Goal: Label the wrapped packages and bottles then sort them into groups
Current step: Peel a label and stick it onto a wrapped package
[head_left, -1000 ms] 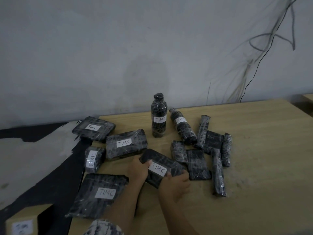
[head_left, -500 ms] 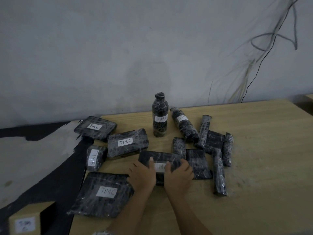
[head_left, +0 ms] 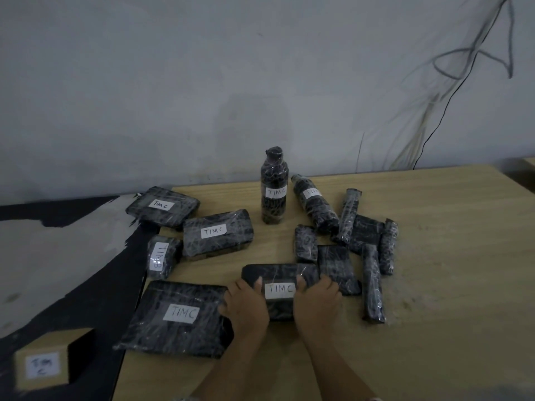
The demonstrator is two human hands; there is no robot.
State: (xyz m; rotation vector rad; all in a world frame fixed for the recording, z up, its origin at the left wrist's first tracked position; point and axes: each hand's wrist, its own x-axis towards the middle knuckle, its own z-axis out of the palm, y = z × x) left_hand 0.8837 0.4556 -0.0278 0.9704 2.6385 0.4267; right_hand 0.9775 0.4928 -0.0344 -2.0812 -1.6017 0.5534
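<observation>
A black wrapped package point(head_left: 279, 274) with a white "TIMC" label lies flat on the wooden table point(head_left: 434, 285). My left hand point(head_left: 246, 306) grips its left end and my right hand point(head_left: 317, 302) its right end, thumbs beside the label. A large labelled package point(head_left: 176, 316) lies to the left, touching my left hand. Behind stand a labelled upright bottle point(head_left: 273, 186) and a lying bottle point(head_left: 314, 205). Three more labelled packages point(head_left: 217, 234) sit at the left. Several unlabelled wrapped packages and rolls point(head_left: 372, 282) lie to the right.
The table's left edge drops to a grey and black floor point(head_left: 58, 256). A brown cardboard box point(head_left: 43, 366) with a white label sits at the lower left. A grey wall with hanging cables point(head_left: 451, 91) stands behind the table.
The held package has turned from a slant to lie square to me. Both hands shifted to its two ends, and it moved slightly toward the large package.
</observation>
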